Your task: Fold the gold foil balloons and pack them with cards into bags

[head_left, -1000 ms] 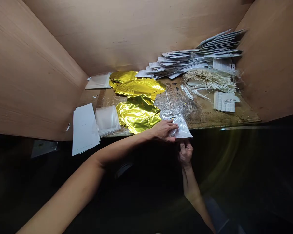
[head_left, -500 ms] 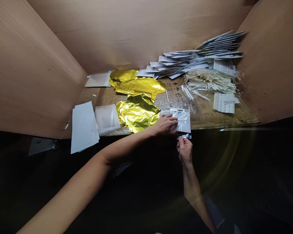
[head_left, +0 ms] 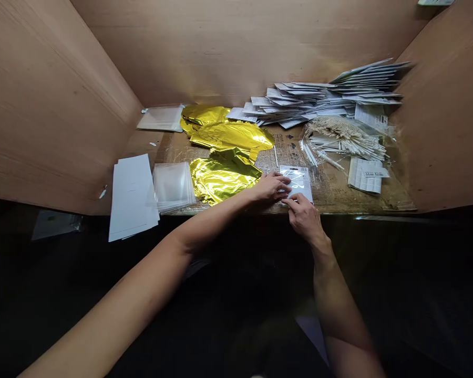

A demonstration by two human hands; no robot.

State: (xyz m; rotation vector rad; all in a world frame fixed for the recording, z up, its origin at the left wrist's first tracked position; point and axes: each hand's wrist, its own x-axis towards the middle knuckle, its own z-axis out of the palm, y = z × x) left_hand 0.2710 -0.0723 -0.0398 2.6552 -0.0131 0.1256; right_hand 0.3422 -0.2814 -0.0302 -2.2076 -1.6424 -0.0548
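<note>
Left hand [head_left: 271, 188] and right hand [head_left: 304, 216], fingers close together, held down a clear plastic sleeve [head_left: 295, 178] containing a white printed card [head_left: 302, 190] at the wooden counter's [head_left: 333, 199] front edge.

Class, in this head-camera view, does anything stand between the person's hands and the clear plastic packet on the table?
Nothing visible does: the left hand lies on the clear plastic packet and the right hand reaches its lower edge, with nothing between them.
</note>
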